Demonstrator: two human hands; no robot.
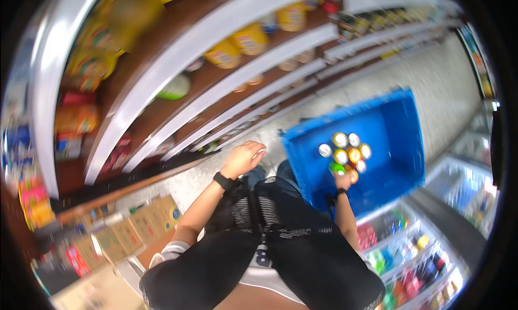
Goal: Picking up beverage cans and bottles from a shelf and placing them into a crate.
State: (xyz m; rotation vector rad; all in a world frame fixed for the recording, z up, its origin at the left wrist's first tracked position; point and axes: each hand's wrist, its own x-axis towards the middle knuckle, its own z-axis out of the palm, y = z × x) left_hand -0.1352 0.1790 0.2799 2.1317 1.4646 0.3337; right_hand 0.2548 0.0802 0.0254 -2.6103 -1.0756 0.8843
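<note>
My right hand (342,181) reaches down into a blue crate (353,117). Its fingers are closed on a green-topped can (336,168). Close by, several drink cans stand upright in a cluster, among them a yellow-rimmed can (340,140), an orange can (354,155) and a silver-topped can (325,150). My left hand (243,157) hangs in the air left of the crate, near the shelving. Its fingers are loosely bent, the thumb stands apart, and no object shows in it. A black band circles the left wrist.
Tall shelves (226,40) with yellow tubs and packets run along the left and far side. Cardboard boxes (143,223) stand at the lower left. A glass-topped freezer or cooler (402,240) holding coloured packages lies right of me. Pale floor (431,75) shows beyond the crate.
</note>
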